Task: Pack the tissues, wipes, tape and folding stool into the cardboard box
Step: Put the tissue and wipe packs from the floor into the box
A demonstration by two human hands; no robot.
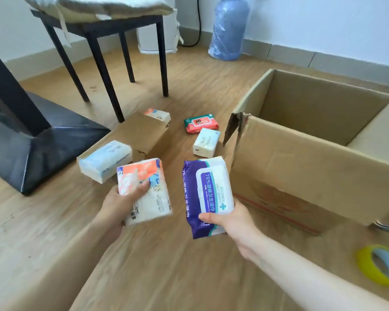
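Observation:
My left hand (119, 205) grips a white tissue pack with orange and blue print (144, 189), held above the floor. My right hand (229, 221) holds a purple alcohol wipes pack (204, 194) just left of the open cardboard box (301, 162). On the floor lie a blue-and-white tissue pack (105, 161), a small white tissue pack (206, 142), a red wipes pack (200, 123) and another small tissue pack (157, 114). A yellow tape roll (378, 267) lies at the right, near my right forearm. I see no folding stool that I can tell.
A flattened piece of cardboard (142, 133) lies under some packs, and a large cardboard sheet (166, 265) covers the near floor. A black table base (43, 144) stands left, a black chair (103, 52) behind it, a blue water jug (229, 30) by the wall.

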